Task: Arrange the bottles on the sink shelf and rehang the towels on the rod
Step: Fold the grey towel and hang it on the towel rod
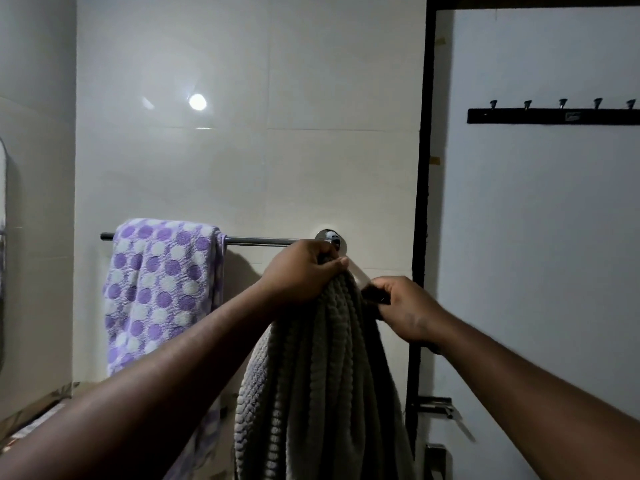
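A chrome towel rod (259,241) runs across the tiled wall. A purple and white dotted towel (159,289) hangs over its left part. A grey ribbed towel (318,375) hangs bunched in front of the rod's right end. My left hand (301,271) grips the top of the grey towel just below the rod's round bracket (329,237). My right hand (398,306) pinches a dark edge of the same towel a little lower and to the right. No bottles are in view.
A white door (536,271) in a dark frame stands at the right, with a black hook rack (554,116) on it and a metal latch (436,407) lower down. A mirror edge (2,237) shows at the far left.
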`<control>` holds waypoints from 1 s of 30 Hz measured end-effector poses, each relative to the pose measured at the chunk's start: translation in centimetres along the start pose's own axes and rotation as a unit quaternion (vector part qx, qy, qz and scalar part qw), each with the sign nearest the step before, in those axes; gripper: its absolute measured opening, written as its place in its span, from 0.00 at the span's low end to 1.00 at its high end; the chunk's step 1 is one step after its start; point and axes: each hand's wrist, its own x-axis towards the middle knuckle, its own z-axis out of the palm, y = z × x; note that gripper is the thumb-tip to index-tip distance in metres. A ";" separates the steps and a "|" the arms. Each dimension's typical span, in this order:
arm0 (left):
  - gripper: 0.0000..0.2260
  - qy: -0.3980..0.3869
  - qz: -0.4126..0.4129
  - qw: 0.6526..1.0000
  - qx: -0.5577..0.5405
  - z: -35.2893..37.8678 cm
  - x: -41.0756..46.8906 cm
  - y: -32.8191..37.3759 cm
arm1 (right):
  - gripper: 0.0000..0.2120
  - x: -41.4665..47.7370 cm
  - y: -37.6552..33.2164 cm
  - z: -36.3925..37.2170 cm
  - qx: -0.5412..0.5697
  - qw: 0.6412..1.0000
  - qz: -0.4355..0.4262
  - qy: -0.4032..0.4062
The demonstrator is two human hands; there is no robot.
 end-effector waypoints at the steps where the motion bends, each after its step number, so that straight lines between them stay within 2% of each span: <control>1: 0.10 0.001 0.000 1.000 -0.002 -0.1 0.1 0.1 | 0.03 -0.2 0.2 0.5 0.004 1.000 0.007 0.003; 4: 0.11 -0.012 0.000 1.000 -0.008 -0.3 0.0 0.5 | 0.06 -0.4 1.2 1.7 -0.053 0.998 0.019 0.009; 6: 0.10 -0.014 0.003 1.000 -0.003 -0.2 -0.3 0.7 | 0.11 -0.5 2.0 2.2 -0.132 0.989 0.024 0.055; 7: 0.10 -0.009 0.003 1.000 0.008 -0.1 -0.4 0.6 | 0.10 -0.5 2.2 2.2 -0.141 0.986 0.032 0.086; 9: 0.11 0.016 -0.018 0.999 0.038 -0.1 -0.4 0.2 | 0.06 -0.6 2.1 2.0 -0.098 0.982 0.045 0.154; 11: 0.12 0.039 -0.054 0.994 0.086 -0.3 -0.2 -0.9 | 0.07 -0.5 1.5 1.7 0.078 0.977 0.070 0.185; 13: 0.12 0.016 -0.068 0.995 0.070 -0.2 -0.1 -1.7 | 0.06 -0.4 -0.2 1.5 0.304 0.938 0.104 0.131; 14: 0.12 -0.022 -0.058 0.998 0.018 -0.1 -0.4 -1.7 | 0.05 -0.3 -1.0 1.4 0.353 0.923 0.115 0.100; 16: 0.20 -0.120 -0.028 0.986 -0.111 0.7 -0.9 -0.9 | 0.05 0.1 -2.4 1.4 0.364 0.922 0.117 0.056; 17: 0.23 -0.147 -0.008 0.979 -0.139 1.3 -1.1 -0.4 | 0.05 0.4 -3.1 1.4 0.376 0.919 0.109 0.042; 19: 0.17 -0.127 0.031 0.985 -0.110 2.0 -1.0 0.0 | 0.05 0.8 -4.1 1.3 0.408 0.907 0.099 0.038; 21: 0.10 -0.077 0.026 0.994 -0.067 1.7 -0.8 -0.2 | 0.07 0.8 -4.0 0.8 0.419 0.903 0.093 0.038; 23: 0.10 -0.031 -0.001 0.999 -0.039 1.0 -0.4 -1.2 | 0.07 0.4 -3.0 0.1 0.402 0.910 0.098 0.004; 27: 0.12 0.034 -0.065 0.997 0.020 -0.6 0.0 -3.4 | 0.08 -1.5 -0.6 -1.2 0.272 0.951 0.130 -0.068; 30: 0.13 0.049 -0.105 0.993 0.023 -1.0 0.2 -4.6 | 0.10 -2.7 0.8 -1.7 0.246 0.951 0.160 -0.096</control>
